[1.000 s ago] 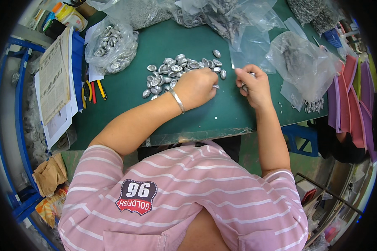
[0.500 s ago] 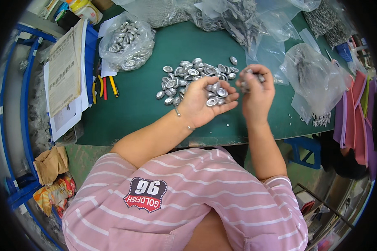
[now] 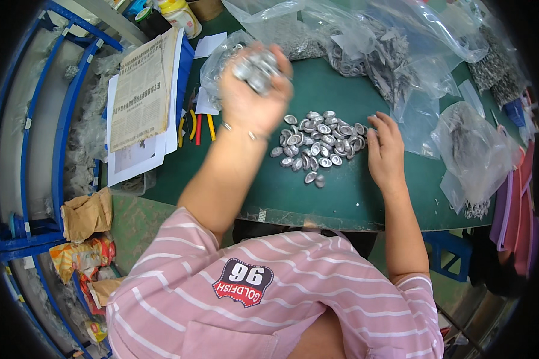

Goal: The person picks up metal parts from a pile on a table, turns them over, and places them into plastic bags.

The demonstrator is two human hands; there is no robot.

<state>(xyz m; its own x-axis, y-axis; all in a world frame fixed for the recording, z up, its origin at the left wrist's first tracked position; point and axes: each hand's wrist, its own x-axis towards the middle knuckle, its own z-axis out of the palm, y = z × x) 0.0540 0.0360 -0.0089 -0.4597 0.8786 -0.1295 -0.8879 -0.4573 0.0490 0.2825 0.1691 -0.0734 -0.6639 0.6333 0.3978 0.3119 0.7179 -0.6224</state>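
Note:
My left hand (image 3: 254,99) is raised over the table's far left side, palm up, its fingers curled around a handful of oval silver metal pieces (image 3: 257,72). Motion blurs this hand. Behind it, partly hidden, is a clear plastic bag (image 3: 213,67). A loose pile of the same hollow-backed metal pieces (image 3: 323,140) lies on the green table (image 3: 221,179). My right hand (image 3: 386,146) rests by the pile's right edge, thumb and fingers apart. One fingertip is close to a piece there; whether they touch I cannot tell.
Newspaper and white sheets (image 3: 141,96) lie at left beside yellow- and red-handled tools (image 3: 199,128). Clear bags of grey metal parts (image 3: 383,54) line the far side. Another clear bag (image 3: 473,140) lies at right. A blue stool (image 3: 449,254) stands below the table edge.
My left hand has moved from above the pile to the far left, carrying its pieces. My right hand has lowered beside the pile and its clutched pieces are gone. The view has shifted.

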